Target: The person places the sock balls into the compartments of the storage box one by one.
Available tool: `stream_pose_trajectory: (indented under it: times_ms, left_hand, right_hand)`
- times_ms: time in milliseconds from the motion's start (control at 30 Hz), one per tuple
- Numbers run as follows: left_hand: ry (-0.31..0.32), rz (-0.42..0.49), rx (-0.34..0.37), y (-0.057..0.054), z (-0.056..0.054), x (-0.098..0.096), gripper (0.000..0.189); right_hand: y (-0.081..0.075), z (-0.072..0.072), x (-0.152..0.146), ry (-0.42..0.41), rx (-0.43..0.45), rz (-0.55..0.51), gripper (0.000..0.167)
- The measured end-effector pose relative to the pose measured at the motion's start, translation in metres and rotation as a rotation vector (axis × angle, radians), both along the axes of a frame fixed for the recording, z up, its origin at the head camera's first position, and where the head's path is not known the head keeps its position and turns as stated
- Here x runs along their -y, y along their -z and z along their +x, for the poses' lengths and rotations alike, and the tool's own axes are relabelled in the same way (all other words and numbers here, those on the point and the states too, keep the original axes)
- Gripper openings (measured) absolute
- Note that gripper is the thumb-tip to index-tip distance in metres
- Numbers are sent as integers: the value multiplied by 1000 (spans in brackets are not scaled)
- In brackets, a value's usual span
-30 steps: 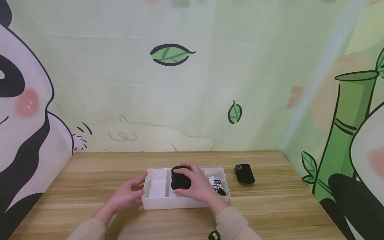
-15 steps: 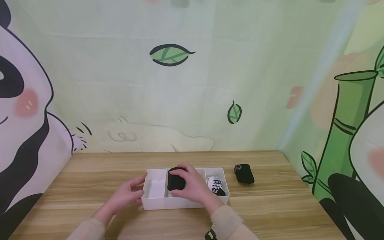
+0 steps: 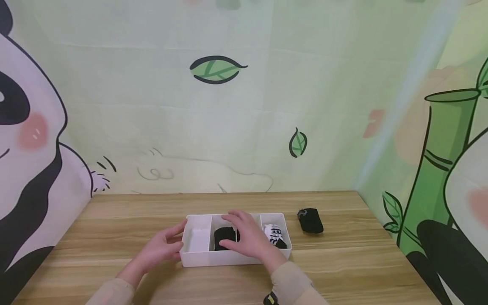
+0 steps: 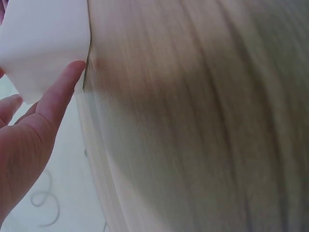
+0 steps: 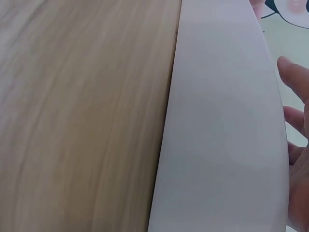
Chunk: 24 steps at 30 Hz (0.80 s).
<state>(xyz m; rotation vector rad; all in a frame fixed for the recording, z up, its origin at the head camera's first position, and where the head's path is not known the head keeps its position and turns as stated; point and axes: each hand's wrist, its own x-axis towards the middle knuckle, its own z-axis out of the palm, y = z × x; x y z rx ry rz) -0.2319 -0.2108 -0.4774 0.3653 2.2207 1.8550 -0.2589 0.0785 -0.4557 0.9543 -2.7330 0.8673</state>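
Observation:
A white divided box (image 3: 221,259) lies on the wooden table. At its left end my left hand (image 3: 162,245) rests its fingertips, and in the left wrist view one straight finger (image 4: 60,92) touches the end wall. My right hand (image 3: 249,237) is over the middle of the box, thumb and fingers spread apart. Just beside its thumb, a folded black sock bundle (image 3: 222,238) sits low in a compartment, partly covered by the hand. A black-and-white patterned sock bundle (image 3: 275,236) lies in the rightmost compartment.
Another black sock bundle (image 3: 310,220) lies on the table right of the box. The leftmost compartment (image 3: 199,239) shows its bare white floor. Behind the table (image 3: 133,212) hangs a backdrop printed with pandas and leaves. A black and yellow band (image 3: 270,298) shows at the right sleeve.
My right hand has moved a little left, lowered the black sock bundle into the compartment and let go, its fingers spreading. The left hand has stayed at the box's end.

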Motion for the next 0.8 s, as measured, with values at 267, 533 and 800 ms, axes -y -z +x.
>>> stream_pose_trajectory:
  times_ms: [267,533,800]
  left_hand:
    - [-4,-1,11,-1,0,0,70]
    - [-14,1,16,0,0,0,69]
    - [-9,14,26,-1,1,-1,70]
  right_hand:
    - [-5,1,-22,-46,-49,-15,56]
    - [-13,-1,-52,-42,-138,-48,53]
    - [-15,1,-85,17,-84,-37,53]
